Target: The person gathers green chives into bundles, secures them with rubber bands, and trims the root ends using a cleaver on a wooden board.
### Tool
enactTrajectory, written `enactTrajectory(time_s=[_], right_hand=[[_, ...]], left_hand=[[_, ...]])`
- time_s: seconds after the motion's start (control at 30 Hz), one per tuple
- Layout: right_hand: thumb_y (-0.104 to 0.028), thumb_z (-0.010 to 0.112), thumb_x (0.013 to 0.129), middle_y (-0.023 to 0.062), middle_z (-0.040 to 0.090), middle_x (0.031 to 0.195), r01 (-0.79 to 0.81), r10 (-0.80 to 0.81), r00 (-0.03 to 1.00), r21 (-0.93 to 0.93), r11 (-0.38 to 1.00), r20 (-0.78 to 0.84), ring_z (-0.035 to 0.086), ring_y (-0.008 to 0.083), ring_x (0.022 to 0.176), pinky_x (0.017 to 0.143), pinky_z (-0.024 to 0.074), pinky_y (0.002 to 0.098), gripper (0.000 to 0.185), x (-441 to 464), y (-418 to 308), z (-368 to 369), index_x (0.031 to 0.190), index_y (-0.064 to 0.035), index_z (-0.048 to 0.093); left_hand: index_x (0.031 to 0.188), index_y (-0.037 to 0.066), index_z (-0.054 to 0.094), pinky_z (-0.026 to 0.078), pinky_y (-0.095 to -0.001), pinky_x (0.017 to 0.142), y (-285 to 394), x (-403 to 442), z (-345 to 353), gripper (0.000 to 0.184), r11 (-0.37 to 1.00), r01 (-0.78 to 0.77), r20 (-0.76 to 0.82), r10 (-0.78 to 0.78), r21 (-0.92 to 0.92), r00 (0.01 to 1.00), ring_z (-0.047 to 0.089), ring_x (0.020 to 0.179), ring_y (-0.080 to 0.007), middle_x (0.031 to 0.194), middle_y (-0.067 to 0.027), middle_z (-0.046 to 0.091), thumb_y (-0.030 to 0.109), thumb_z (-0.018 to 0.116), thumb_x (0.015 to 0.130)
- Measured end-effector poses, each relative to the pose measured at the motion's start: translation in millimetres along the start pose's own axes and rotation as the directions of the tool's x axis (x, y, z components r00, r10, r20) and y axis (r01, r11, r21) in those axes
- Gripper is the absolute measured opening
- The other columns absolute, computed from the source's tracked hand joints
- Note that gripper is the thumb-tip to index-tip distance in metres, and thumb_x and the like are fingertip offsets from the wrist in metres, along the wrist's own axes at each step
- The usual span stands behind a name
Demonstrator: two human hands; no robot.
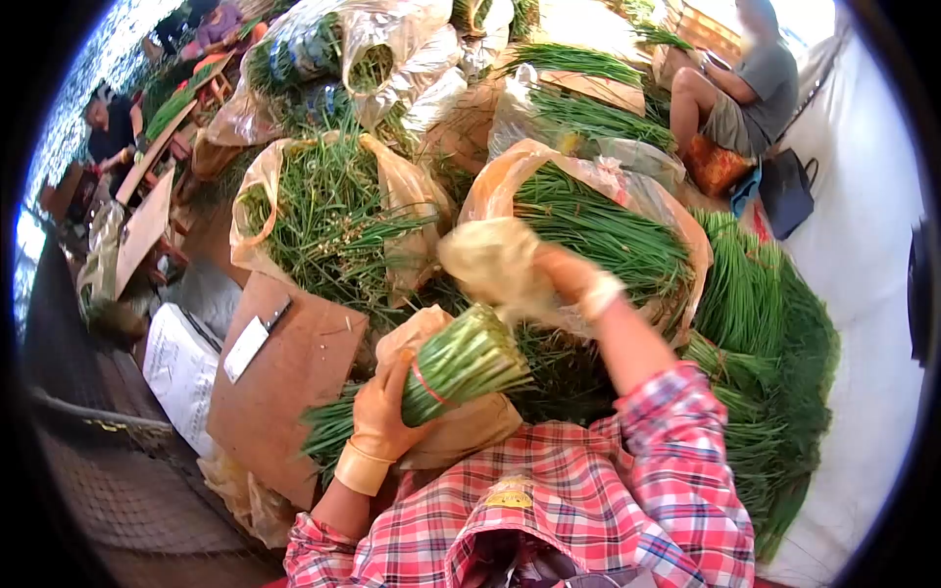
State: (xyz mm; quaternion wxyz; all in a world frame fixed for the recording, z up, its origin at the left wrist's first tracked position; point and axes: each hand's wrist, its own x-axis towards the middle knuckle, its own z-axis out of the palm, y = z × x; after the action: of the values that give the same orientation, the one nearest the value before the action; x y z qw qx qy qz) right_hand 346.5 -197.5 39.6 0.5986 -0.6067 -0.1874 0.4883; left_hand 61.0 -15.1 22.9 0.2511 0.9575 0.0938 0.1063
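My left hand point(384, 416), in an orange rubber glove, is closed around a bunch of long green chives point(461, 365). A red rubber band point(423, 382) circles the bunch; its pale cut ends point right and its leaves trail to the left. My right hand point(570, 277), gloved as well, grips a crumpled beige cloth-like thing point(490, 260), smeared by motion, above the cut ends. Its fingers are partly hidden. Behind that hand lies an open plastic bag of chives point(603, 230). To the left, another bag holds loose, tangled greens point(333, 211).
Stacked chive bunches point(755, 304) line the right side beside a white sheet point(863, 343). A brown board point(279, 382) with a phone-like object point(247, 348) lies left. A seated person point(760, 88) is at the upper right; others sit far left. A black bag point(786, 193) stands near the sheet.
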Motion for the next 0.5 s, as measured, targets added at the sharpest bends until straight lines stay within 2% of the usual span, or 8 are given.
enactTrajectory(time_s=[0.1, 0.2, 0.23, 0.3, 0.33, 0.4, 0.43, 0.5], right_hand=[[-0.023, 0.055, 0.087, 0.0051, 0.060, 0.112, 0.137, -0.075, 0.919, -0.134, 0.982, 0.387, 0.053, 0.0112, 0.100, 0.085, 0.0434, 0.0271, 0.030, 19, 20, 71, 0.111, -0.0034, 0.059], [-0.017, 0.053, 0.086, 0.0061, 0.058, 0.114, 0.392, -0.250, 0.886, -0.346, 0.852, 0.389, 0.053, 0.0124, 0.091, 0.078, 0.0446, 0.0305, 0.023, -6, 40, 42, 0.105, -0.0050, 0.059], [-0.012, 0.049, 0.087, 0.0085, 0.057, 0.118, 0.082, 0.013, 0.958, -0.317, 0.945, 0.286, 0.054, 0.0131, 0.097, 0.082, 0.0451, 0.0312, 0.024, -8, 64, 14, 0.107, -0.0058, 0.060], [-0.008, 0.051, 0.087, 0.0074, 0.060, 0.110, 0.499, -0.468, 0.791, 0.028, 0.866, 0.394, 0.056, 0.0125, 0.100, 0.088, 0.0453, 0.0271, 0.025, -43, 92, -39, 0.110, -0.0037, 0.060], [-0.008, 0.052, 0.088, 0.0056, 0.061, 0.107, 0.661, -0.648, 0.638, 0.136, 0.738, 0.415, 0.057, 0.0121, 0.100, 0.090, 0.0458, 0.0241, 0.027, -70, 72, -47, 0.113, -0.0028, 0.058], [-0.005, 0.058, 0.085, 0.0079, 0.061, 0.107, 0.296, -0.292, 0.948, 0.011, 0.955, -0.129, 0.060, 0.0149, 0.095, 0.085, 0.0491, 0.0250, 0.034, -105, 63, -47, 0.119, -0.0022, 0.054], [-0.005, 0.061, 0.083, 0.0084, 0.061, 0.106, 0.357, -0.272, 0.898, 0.213, 0.909, -0.345, 0.060, 0.0153, 0.093, 0.083, 0.0503, 0.0259, 0.038, -126, 15, -11, 0.120, -0.0020, 0.053], [-0.030, 0.070, 0.080, 0.0125, 0.054, 0.120, 0.367, -0.635, 0.685, -0.584, 0.724, -0.357, 0.054, 0.0200, 0.108, 0.091, 0.0469, 0.0330, 0.063, -109, 30, 18, 0.130, -0.0044, 0.042]], left_hand=[[0.128, 0.007, 0.041, 0.046, -0.0422, 0.084, -10, 7, -2, 0.089, 0.994, 0.021, 0.095, -0.011, -0.105, 0.995, 0.054, 0.101, -0.0375, 0.114, -0.0181, 0.054, 0.023, 0.082, 0.050], [0.128, 0.007, 0.044, 0.045, -0.0415, 0.088, -19, 4, -9, 0.090, 0.993, 0.098, 0.275, -0.077, -0.064, 0.958, 0.052, 0.105, -0.0389, 0.115, -0.0194, 0.055, 0.021, 0.083, 0.048], [0.128, 0.006, 0.044, 0.045, -0.0398, 0.089, -17, 11, -14, 0.090, 0.989, 0.101, 0.270, -0.070, -0.104, 0.960, 0.054, 0.105, -0.0361, 0.115, -0.0182, 0.056, 0.019, 0.083, 0.049], [0.128, 0.006, 0.045, 0.045, -0.0380, 0.090, -29, 19, -13, 0.089, 0.985, 0.098, 0.259, -0.059, -0.139, 0.964, 0.055, 0.106, -0.0333, 0.115, -0.0170, 0.057, 0.018, 0.084, 0.049], [0.129, 0.005, 0.044, 0.044, -0.0362, 0.091, -54, 19, 0, 0.090, 0.868, 0.283, 0.291, -0.170, -0.409, 0.942, 0.055, 0.107, -0.0290, 0.115, -0.0149, 0.058, 0.018, 0.084, 0.050], [0.131, 0.003, 0.041, 0.041, -0.0321, 0.093, -72, 23, -1, 0.089, 0.514, 0.507, 0.465, -0.220, -0.692, 0.857, 0.052, 0.109, -0.0180, 0.115, -0.0093, 0.058, 0.019, 0.084, 0.055], [0.131, 0.003, 0.041, 0.041, -0.0321, 0.093, -75, 30, -3, 0.089, 0.526, 0.497, 0.455, -0.219, -0.690, 0.863, 0.052, 0.109, -0.0180, 0.115, -0.0093, 0.058, 0.019, 0.084, 0.055], [0.135, 0.006, 0.039, 0.039, -0.0335, 0.097, -82, 37, 3, 0.092, 0.627, 0.471, 0.516, -0.126, -0.621, 0.847, 0.052, 0.112, -0.0221, 0.119, -0.0113, 0.057, 0.018, 0.084, 0.056]])
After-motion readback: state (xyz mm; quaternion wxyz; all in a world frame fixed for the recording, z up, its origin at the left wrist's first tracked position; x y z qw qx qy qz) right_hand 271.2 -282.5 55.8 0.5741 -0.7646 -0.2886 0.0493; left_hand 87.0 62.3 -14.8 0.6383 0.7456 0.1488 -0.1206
